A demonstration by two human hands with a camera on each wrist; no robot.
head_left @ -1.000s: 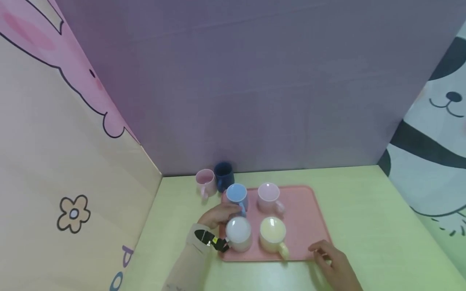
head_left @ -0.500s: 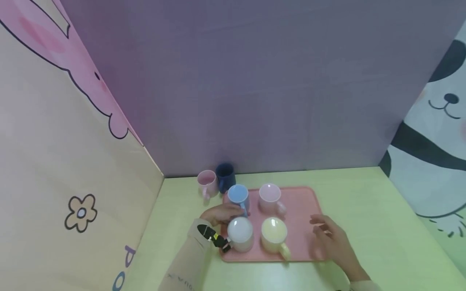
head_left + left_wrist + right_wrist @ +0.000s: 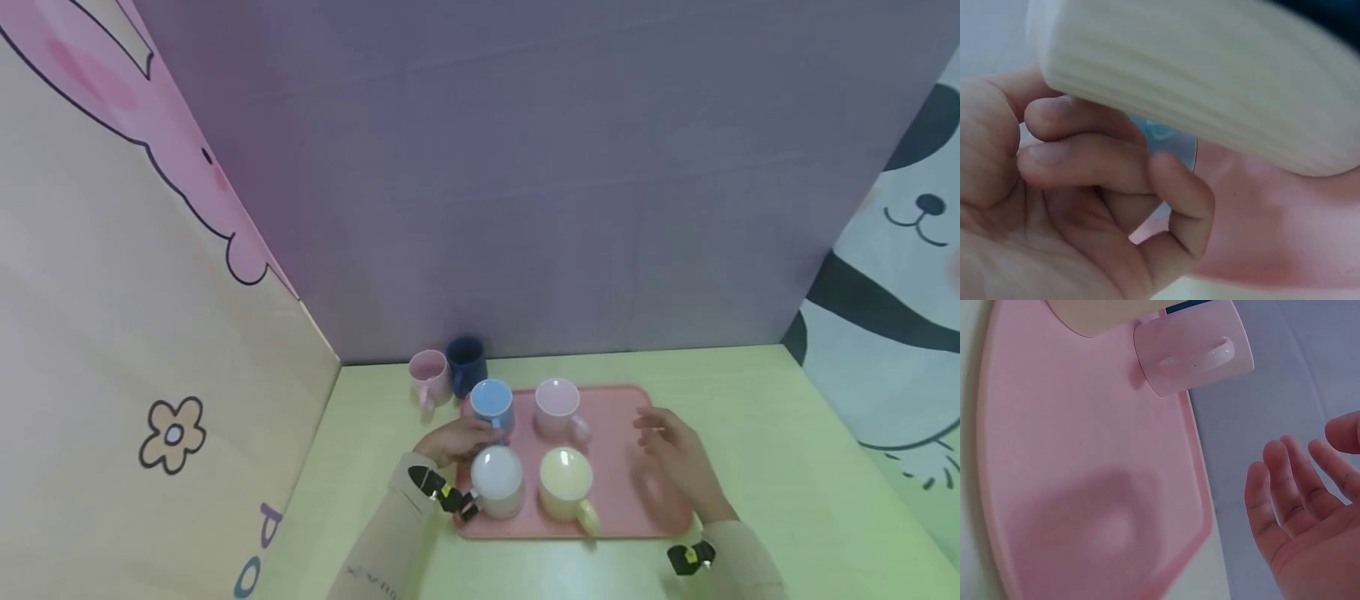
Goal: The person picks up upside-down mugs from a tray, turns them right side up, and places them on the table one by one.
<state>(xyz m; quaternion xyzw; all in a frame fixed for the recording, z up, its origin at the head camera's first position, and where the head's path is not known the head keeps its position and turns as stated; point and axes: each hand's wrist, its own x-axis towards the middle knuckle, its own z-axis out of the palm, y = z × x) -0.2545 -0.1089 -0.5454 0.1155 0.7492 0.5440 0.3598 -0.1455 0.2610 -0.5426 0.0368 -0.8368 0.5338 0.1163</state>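
On the pink tray [image 3: 615, 417] stand a light blue mug [image 3: 491, 398], a pale pink mug [image 3: 557, 407], a white mug [image 3: 498, 485] and a yellow mug [image 3: 566, 483]. My left hand [image 3: 459, 439] holds the blue mug's handle with curled fingers. In the left wrist view those fingers [image 3: 1085, 162] partly cover the blue mug [image 3: 1179, 147], and the white mug [image 3: 1210, 75] fills the foreground. Above the tray's right side hovers my right hand [image 3: 678, 457], fingers loosely bent and holding nothing. The right wrist view shows it apart from the pale pink mug [image 3: 1194, 353].
Behind the tray's left corner, a pink mug [image 3: 431, 375] and a navy mug [image 3: 467, 367] stand side by side on the pale green table [image 3: 735, 400]. A grey-purple panel [image 3: 562, 208] rises at the back, with printed panels left and right.
My right hand has moved forward from the tray's front right corner to above its right side. The left hand stays at the blue mug, and the mugs keep their places on the tray.
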